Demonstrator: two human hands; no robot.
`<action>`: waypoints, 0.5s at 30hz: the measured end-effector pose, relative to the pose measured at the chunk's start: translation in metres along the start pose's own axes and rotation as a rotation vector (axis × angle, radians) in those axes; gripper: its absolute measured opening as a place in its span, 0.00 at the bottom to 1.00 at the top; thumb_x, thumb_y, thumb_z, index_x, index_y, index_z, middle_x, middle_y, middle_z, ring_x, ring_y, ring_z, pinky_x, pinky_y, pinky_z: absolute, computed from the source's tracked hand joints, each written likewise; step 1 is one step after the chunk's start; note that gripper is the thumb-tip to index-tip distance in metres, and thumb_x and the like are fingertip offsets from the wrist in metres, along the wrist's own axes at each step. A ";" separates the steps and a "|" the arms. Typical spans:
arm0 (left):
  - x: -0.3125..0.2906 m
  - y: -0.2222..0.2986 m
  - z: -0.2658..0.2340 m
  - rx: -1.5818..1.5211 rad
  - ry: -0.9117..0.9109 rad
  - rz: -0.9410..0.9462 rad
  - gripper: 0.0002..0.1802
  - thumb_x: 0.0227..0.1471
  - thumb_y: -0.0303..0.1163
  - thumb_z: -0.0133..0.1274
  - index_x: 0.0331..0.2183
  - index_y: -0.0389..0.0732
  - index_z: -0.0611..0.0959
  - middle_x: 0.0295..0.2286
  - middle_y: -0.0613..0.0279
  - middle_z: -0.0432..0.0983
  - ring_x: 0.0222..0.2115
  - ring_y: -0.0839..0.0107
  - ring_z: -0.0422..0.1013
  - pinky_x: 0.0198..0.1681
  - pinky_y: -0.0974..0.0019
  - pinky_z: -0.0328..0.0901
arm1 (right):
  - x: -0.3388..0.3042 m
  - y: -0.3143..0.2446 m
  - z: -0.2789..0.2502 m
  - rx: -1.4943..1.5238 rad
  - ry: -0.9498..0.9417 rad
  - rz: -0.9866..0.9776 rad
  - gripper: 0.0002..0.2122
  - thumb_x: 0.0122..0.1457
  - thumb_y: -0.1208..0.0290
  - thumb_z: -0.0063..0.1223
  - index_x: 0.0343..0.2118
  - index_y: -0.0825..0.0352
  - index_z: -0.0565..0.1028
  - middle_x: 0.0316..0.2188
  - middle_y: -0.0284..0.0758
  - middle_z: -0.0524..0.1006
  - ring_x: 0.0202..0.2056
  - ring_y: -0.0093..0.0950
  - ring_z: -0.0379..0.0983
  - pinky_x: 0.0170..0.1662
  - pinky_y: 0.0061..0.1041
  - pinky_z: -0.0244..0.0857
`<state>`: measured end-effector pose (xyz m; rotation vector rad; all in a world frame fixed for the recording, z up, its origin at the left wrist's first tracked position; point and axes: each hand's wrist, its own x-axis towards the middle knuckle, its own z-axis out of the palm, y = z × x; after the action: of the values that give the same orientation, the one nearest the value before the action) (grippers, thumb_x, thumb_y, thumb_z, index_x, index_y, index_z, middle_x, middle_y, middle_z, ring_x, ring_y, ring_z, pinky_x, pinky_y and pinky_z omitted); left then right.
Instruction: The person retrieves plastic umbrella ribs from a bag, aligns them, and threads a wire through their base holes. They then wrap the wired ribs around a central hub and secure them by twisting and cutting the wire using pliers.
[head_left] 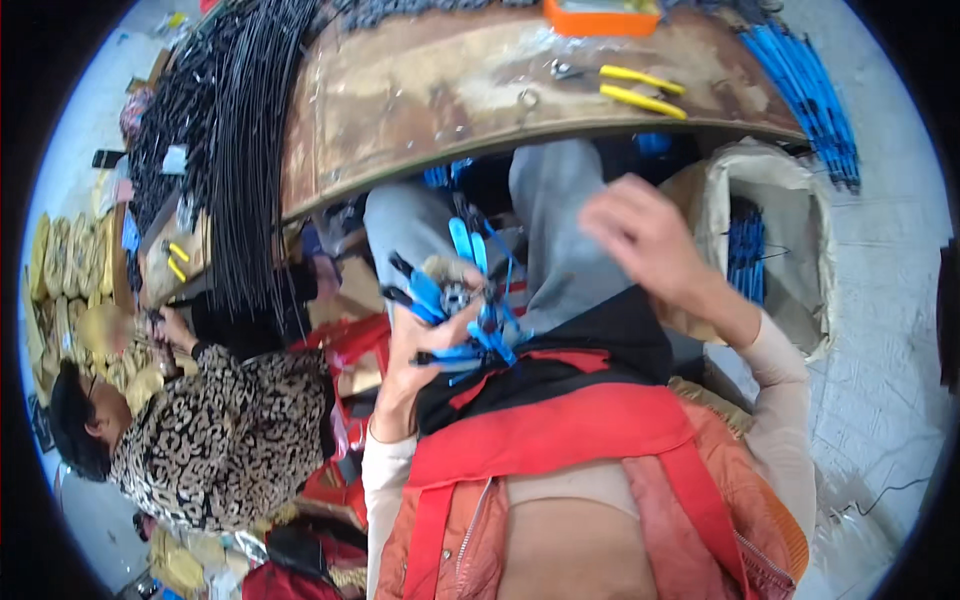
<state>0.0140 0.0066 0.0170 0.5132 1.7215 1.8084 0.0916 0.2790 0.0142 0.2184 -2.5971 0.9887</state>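
Nearest us lies a red apron (550, 435) across our waist, over an orange vest (750, 490), with a dark cloth (625, 335) on the lap beyond it. Above that lap, in the head view, our left hand (415, 337) is closed around a bundle of blue and black pieces (492, 328). This bundle runs through and across the grip: blue lengths and dark tips stick out to its left, far and right sides. Our right hand (642, 238), blurred, is held farther off and to the right, apart from the bundle, its grip loose with fingers extended. Just right of it stands a pale-lined bin (797, 245) holding more blue pieces (745, 258). On the far side, the desk (420, 100) carries yellow-handled pliers (641, 79) and an orange tray (603, 25); long black rods (245, 180) hang at its left, blue strips (808, 100) at its right. At left we see another person (225, 435) in a patterned top.
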 end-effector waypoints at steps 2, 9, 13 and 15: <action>0.002 -0.018 0.003 -0.006 -0.021 0.052 0.10 0.45 0.19 0.56 0.34 0.35 0.77 0.29 0.66 0.74 0.27 0.81 0.69 0.31 0.76 0.63 | 0.025 0.027 -0.034 -0.284 0.155 -0.083 0.08 0.53 0.72 0.56 0.36 0.65 0.76 0.32 0.38 0.74 0.39 0.39 0.69 0.43 0.35 0.65; -0.001 -0.025 0.002 0.022 0.078 0.056 0.08 0.44 0.19 0.56 0.32 0.33 0.80 0.28 0.61 0.78 0.29 0.76 0.72 0.35 0.73 0.66 | 0.083 0.150 -0.045 -0.562 0.123 -0.135 0.19 0.53 0.61 0.59 0.45 0.66 0.72 0.44 0.42 0.71 0.47 0.40 0.68 0.51 0.31 0.62; 0.004 -0.013 0.000 -0.162 0.050 -0.047 0.12 0.45 0.21 0.61 0.36 0.34 0.81 0.32 0.62 0.79 0.33 0.76 0.73 0.39 0.71 0.67 | 0.072 0.130 -0.038 -0.038 0.105 0.112 0.17 0.60 0.63 0.50 0.47 0.69 0.70 0.37 0.37 0.72 0.42 0.30 0.69 0.47 0.24 0.61; 0.000 -0.015 -0.010 0.074 0.027 0.032 0.13 0.45 0.24 0.62 0.36 0.34 0.82 0.30 0.62 0.79 0.30 0.77 0.73 0.35 0.72 0.67 | 0.055 0.063 -0.026 0.397 0.161 0.238 0.16 0.64 0.61 0.43 0.45 0.69 0.70 0.26 0.29 0.69 0.31 0.18 0.67 0.35 0.17 0.60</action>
<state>0.0099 -0.0015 0.0013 0.5527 1.8142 1.7866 0.0314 0.3419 0.0144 -0.0747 -2.2969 1.5369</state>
